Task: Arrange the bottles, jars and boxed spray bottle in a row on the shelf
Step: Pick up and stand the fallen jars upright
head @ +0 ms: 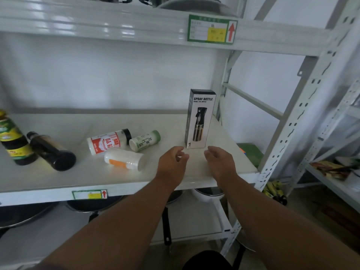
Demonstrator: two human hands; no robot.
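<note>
The boxed spray bottle (200,118) stands upright at the right end of the white shelf (78,178). My left hand (172,162) and my right hand (219,162) hover just in front of the box with loosely curled fingers, holding nothing. Three jars lie on their sides mid-shelf: a red-and-white one with a black cap (109,142), a green-and-white one (145,140) and a white one with an orange patch (124,159). A dark bottle (51,151) lies on its side at the left. Beside it stands a dark bottle with a yellow-green label (13,141).
An upper shelf beam (116,26) with a green label runs overhead. A perforated upright post (292,133) stands at the right. Pans and pots sit on the level below (93,205). A second rack with packets (331,170) stands further right.
</note>
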